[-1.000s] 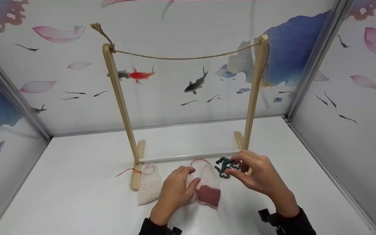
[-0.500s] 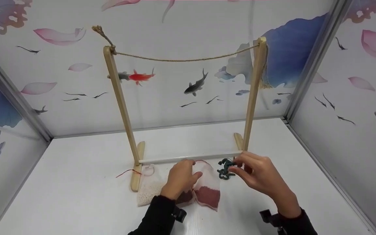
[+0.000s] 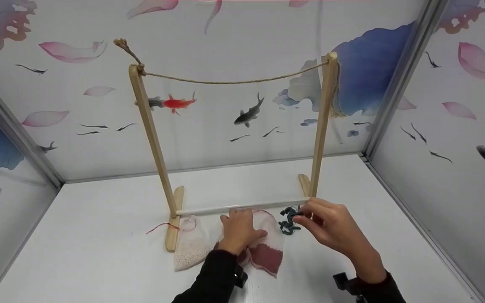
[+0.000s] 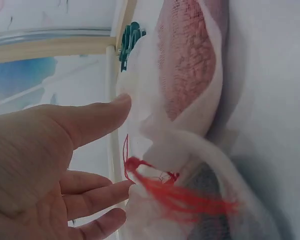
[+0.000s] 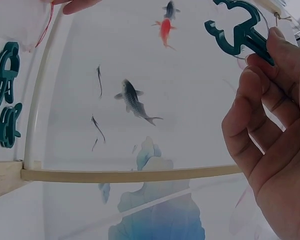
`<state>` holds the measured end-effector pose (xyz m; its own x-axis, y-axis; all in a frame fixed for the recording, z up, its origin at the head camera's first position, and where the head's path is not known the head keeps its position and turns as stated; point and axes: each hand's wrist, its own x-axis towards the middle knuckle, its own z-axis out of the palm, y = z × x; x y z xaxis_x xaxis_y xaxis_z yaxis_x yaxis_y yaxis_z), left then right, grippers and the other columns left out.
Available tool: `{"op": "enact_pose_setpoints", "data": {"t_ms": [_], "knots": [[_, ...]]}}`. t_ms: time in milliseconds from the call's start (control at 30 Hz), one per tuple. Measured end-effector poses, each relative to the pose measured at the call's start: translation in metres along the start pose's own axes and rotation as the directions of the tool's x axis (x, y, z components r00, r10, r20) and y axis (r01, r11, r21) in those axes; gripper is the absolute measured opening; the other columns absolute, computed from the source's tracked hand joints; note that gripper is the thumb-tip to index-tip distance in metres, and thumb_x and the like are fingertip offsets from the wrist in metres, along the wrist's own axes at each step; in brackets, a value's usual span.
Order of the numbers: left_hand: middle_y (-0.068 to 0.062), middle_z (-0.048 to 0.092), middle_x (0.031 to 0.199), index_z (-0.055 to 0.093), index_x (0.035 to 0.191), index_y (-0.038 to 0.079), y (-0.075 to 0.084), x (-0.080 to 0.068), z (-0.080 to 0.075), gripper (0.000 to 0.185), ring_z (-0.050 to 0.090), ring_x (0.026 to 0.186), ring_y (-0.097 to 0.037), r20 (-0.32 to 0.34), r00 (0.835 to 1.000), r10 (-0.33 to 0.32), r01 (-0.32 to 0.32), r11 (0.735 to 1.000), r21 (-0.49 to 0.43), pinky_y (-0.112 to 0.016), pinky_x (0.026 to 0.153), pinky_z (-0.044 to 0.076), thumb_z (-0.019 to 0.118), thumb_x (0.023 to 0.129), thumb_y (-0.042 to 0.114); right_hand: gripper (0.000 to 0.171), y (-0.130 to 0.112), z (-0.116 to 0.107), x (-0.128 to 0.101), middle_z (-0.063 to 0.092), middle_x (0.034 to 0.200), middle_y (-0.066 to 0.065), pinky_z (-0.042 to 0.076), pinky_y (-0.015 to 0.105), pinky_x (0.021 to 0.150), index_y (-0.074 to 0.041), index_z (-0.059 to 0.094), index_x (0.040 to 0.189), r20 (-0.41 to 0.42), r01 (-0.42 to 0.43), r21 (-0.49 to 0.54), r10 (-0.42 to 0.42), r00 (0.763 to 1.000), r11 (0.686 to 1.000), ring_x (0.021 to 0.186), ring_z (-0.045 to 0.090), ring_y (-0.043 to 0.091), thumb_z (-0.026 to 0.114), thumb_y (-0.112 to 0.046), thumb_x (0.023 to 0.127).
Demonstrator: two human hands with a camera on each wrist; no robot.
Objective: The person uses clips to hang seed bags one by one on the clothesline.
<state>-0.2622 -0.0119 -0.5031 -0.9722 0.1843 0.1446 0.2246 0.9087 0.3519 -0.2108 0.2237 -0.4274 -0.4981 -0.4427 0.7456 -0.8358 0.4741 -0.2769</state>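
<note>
Your left hand (image 3: 238, 229) lies flat, fingers straight, on the red-filled mesh bag (image 3: 265, 248) on the worktop (image 3: 99, 235). Your right hand (image 3: 331, 229) pinches a green clip (image 5: 238, 31), just right of the bag's mouth, which points toward the wooden rack (image 3: 242, 207).

The mesh bag (image 3: 263, 248) at lower centre is thin, gauzy white cloth, its drawstring (image 4: 160, 185) frayed red thread. The clothespin (image 5: 240, 30) at upper right looks like smooth dark green plastic. The rack (image 3: 152, 139) is pale, matt unfinished wood, strung with rough twine (image 3: 230, 81). The tabletop (image 3: 78, 235) is smooth white.
</note>
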Motion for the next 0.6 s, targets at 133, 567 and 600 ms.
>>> {"op": "enact_pose_setpoints", "data": {"t_ms": [133, 567, 600], "knots": [[-0.007, 0.067, 0.088, 0.069, 0.086, 0.009, 0.0039, 0.0002, 0.0035, 0.044, 0.055, 0.095, -0.029, 0.031, 0.999, 0.01, -0.012, 0.997, 0.075, -0.05, 0.082, 0.038, 0.093, 0.067, 0.04, 0.02, -0.0004, 0.0004, -0.0011, 0.059, 0.081, -0.012, 0.04, 0.012, 0.05, -0.021, 0.069, 0.092, 0.004, -0.013, -0.006, 0.013, 1.0, 1.0, 0.059, 0.046, -0.002, 0.083, -0.009, 0.084], [-0.004, 0.066, 0.084, 0.073, 0.071, 0.015, 0.0027, -0.0006, 0.0093, 0.012, 0.056, 0.095, -0.029, 0.003, 1.0, 0.016, -0.016, 0.999, 0.045, -0.05, 0.08, 0.041, 0.083, 0.077, 0.018, 0.019, 0.0, 0.0007, -0.001, 0.058, 0.08, -0.013, 0.039, 0.012, 0.05, -0.021, 0.069, 0.093, 0.019, -0.014, -0.008, 0.014, 1.0, 1.0, 0.059, 0.046, -0.001, 0.082, -0.01, 0.085], [-0.004, 0.066, 0.084, 0.073, 0.071, 0.015, 0.0029, -0.0008, 0.0096, 0.012, 0.056, 0.095, -0.029, 0.002, 1.0, 0.015, -0.015, 0.999, 0.044, -0.05, 0.08, 0.041, 0.083, 0.078, 0.017, 0.018, -0.0001, 0.0006, -0.0008, 0.059, 0.08, -0.013, 0.039, 0.012, 0.05, -0.021, 0.069, 0.093, 0.022, -0.02, -0.009, 0.02, 1.0, 1.0, 0.059, 0.046, -0.002, 0.082, -0.011, 0.085]]}}
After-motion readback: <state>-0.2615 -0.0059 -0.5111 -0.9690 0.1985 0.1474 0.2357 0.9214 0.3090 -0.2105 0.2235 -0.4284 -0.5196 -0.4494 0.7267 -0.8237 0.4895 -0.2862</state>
